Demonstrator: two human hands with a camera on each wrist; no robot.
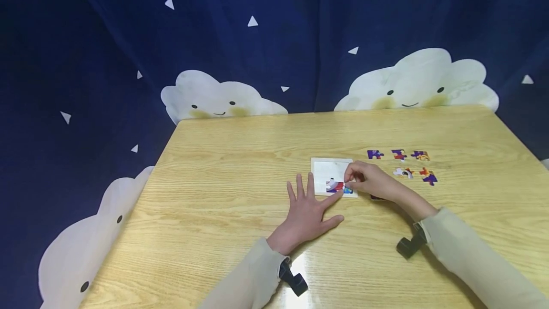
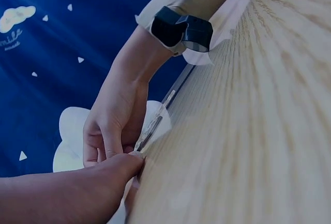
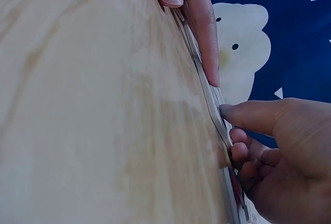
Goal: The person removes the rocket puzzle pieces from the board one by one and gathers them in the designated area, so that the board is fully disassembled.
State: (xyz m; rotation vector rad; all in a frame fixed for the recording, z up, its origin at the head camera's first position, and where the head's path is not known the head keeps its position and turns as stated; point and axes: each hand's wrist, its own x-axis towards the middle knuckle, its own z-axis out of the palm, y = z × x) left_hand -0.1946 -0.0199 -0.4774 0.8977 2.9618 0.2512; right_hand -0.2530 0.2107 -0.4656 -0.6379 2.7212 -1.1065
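A white puzzle tray (image 1: 319, 168) lies on the table, with colourful puzzle pieces (image 1: 332, 186) along its near side. My left hand (image 1: 304, 211) is spread low over the table, its index fingertip right at the tray's near edge and the pieces. In the right wrist view the left fingers (image 3: 207, 38) lie along the tray's edge. My right hand (image 1: 371, 181) bends over the tray's right side, thumb and fingertips drawn together at a puzzle piece (image 1: 348, 190) in the near right corner. The right fingers (image 2: 111, 136) largely hide what lies between them.
Several loose puzzle pieces (image 1: 403, 172) lie to the right of the tray, in two rough rows. Another dark piece (image 1: 377, 198) shows partly under the right forearm. A dark blue curtain (image 1: 274, 42) with white clouds hangs behind the wooden table (image 1: 214, 180).
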